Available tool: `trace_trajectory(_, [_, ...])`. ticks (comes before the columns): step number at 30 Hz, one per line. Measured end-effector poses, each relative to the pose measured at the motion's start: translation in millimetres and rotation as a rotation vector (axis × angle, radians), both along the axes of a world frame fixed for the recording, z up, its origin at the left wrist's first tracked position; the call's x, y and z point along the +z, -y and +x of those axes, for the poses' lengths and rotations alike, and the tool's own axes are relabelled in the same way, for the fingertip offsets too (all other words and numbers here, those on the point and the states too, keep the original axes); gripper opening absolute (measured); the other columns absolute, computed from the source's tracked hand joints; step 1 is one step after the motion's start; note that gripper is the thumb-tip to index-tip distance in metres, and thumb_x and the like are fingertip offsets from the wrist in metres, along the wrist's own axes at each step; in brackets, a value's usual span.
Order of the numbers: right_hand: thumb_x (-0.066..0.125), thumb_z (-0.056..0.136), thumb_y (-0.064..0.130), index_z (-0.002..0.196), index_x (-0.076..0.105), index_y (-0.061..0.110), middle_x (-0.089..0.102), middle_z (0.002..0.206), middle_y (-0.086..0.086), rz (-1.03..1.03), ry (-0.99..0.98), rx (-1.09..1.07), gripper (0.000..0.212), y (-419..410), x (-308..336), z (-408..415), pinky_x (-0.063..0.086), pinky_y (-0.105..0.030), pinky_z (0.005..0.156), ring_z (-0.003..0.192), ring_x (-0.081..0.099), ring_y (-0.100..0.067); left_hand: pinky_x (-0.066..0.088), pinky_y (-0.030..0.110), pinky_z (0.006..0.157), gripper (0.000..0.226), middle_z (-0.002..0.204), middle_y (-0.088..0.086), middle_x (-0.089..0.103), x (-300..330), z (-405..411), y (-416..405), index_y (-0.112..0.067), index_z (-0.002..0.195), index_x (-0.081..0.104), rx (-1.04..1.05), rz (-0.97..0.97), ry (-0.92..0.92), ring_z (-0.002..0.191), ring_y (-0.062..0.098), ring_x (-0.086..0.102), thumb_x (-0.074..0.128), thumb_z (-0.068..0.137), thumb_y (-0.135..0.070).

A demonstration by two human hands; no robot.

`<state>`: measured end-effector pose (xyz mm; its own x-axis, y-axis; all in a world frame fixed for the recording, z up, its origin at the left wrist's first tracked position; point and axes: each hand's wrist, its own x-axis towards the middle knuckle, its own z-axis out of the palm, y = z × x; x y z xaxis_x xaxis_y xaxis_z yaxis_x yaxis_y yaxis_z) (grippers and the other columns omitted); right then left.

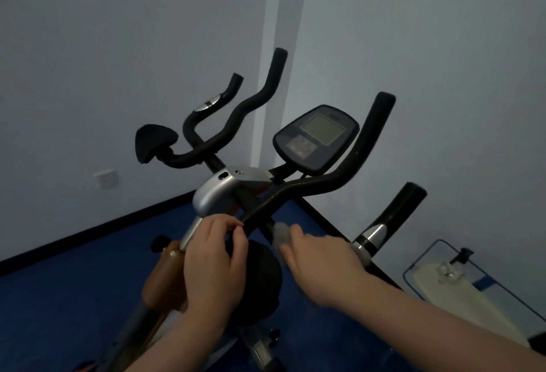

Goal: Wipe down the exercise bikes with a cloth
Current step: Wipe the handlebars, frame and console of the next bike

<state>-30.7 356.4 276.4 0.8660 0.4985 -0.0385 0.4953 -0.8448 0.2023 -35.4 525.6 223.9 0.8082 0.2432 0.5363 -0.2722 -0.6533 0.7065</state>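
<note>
Below the silver stem cover [215,193], the left hand [214,256] pinches the matte black handlebar [310,187]; the right hand [319,256] presses a blurred, fuzzy grey cloth [279,234] against it, fingers [291,253] clenched round the wad.

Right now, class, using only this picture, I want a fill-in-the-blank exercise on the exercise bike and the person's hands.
1. The cloth is held in the person's ____ hand.
2. The left hand grips the bike's metal ____ below the silver housing.
3. The console screen is ____, showing no readout.
4. The floor under the bike is ____ in colour.

Missing words: right; post; blank; blue
</note>
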Motion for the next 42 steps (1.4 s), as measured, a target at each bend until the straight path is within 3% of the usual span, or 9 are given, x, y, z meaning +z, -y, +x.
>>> trace_trajectory(3, [0.042,0.098,0.023,0.123,0.041,0.011,0.047,0.114,-0.013,0.135,-0.031,-0.028,0.028,-21.2,-3.8,38.1,0.036,-0.037,0.057,0.088,0.054,-0.031,0.035,0.010,0.067,0.009,0.085,-0.018,0.049,-1.2,0.5,0.1,-0.034,0.088,0.049,0.005,0.019,0.018,0.078,0.001,0.049,0.040,0.090,-0.033])
trace_trajectory(7, [0.028,0.102,0.037,0.122,0.039,0.014,0.061,0.101,-0.008,0.229,0.110,-0.068,0.033,-8.5,-24.3,16.7,0.027,-0.031,0.052,0.073,0.056,-0.027,0.036,0.011,0.067,0.009,0.084,-0.015,0.051,-2.7,0.6,-1.3,-0.034,0.087,0.049,-0.005,0.031,0.015,0.077,0.000,0.049,0.041,0.091,-0.032])
trace_trajectory(13, [0.046,0.097,0.020,0.126,0.039,0.010,0.048,0.117,-0.014,0.126,-0.047,-0.028,0.032,-21.5,-13.3,36.6,0.031,-0.036,0.055,0.091,0.054,-0.032,0.030,0.020,0.071,0.015,0.086,-0.013,0.054,0.7,1.2,-0.7,-0.028,0.087,0.054,0.005,0.072,0.009,0.078,0.006,0.051,0.039,0.090,-0.031])
trace_trajectory(18, [0.040,0.099,0.035,0.139,0.036,0.007,0.062,0.105,-0.009,0.181,0.171,-0.037,0.049,10.6,-19.4,-9.0,0.036,-0.035,0.058,0.080,0.062,-0.027,0.033,0.030,0.081,0.018,0.096,-0.012,0.058,7.0,-4.3,4.9,-0.028,0.095,0.058,-0.039,0.234,0.008,0.091,0.012,0.054,0.042,0.087,-0.029])
trace_trajectory(21, [0.052,0.091,0.032,0.111,0.063,0.010,0.064,0.090,-0.005,0.134,0.286,0.242,0.031,54.1,-10.2,-14.5,0.045,-0.034,0.063,0.070,0.057,-0.021,0.025,0.022,0.082,0.016,0.092,-0.014,0.059,21.6,-1.6,20.9,-0.030,0.089,0.058,-0.112,0.366,0.042,0.087,0.008,0.053,0.044,0.082,-0.033])
trace_trajectory(24, [0.053,0.088,0.021,0.083,0.068,0.009,0.065,0.082,-0.008,0.135,0.445,0.338,0.020,112.4,21.0,15.4,0.050,-0.037,0.070,0.068,0.059,-0.027,0.032,0.026,0.077,0.019,0.085,-0.014,0.061,29.2,3.4,28.7,-0.029,0.085,0.061,-0.158,0.423,0.023,0.079,0.010,0.057,0.043,0.082,-0.036])
trace_trajectory(30, [0.051,0.084,0.014,0.074,0.066,0.011,0.062,0.078,-0.005,0.619,0.709,0.027,0.018,89.1,-26.0,12.0,0.036,-0.035,0.100,0.078,0.057,-0.024,0.030,0.030,0.066,0.023,0.076,-0.012,0.061,25.7,2.0,25.0,-0.026,0.080,0.062,-0.124,0.374,-0.011,0.066,0.012,0.051,0.041,0.082,-0.035])
trace_trajectory(38, [0.052,0.086,0.026,0.071,0.066,0.014,0.065,0.070,-0.003,-0.003,0.707,0.499,0.024,152.6,47.8,55.5,0.052,-0.032,0.071,0.063,0.059,-0.023,0.030,0.031,0.064,0.026,0.072,-0.015,0.054,27.8,0.7,24.4,-0.026,0.080,0.063,-0.135,0.370,-0.015,0.063,0.009,0.044,0.039,0.081,-0.035])
trace_trajectory(42, [0.052,0.089,0.022,0.073,0.068,0.012,0.063,0.067,-0.003,0.372,0.824,0.202,0.025,145.9,35.9,60.4,0.046,-0.032,0.050,0.060,0.059,-0.023,0.028,0.030,0.067,0.020,0.071,-0.017,0.047,27.3,0.1,25.9,-0.028,0.079,0.059,-0.103,0.362,-0.016,0.064,0.006,0.039,0.039,0.081,-0.035])
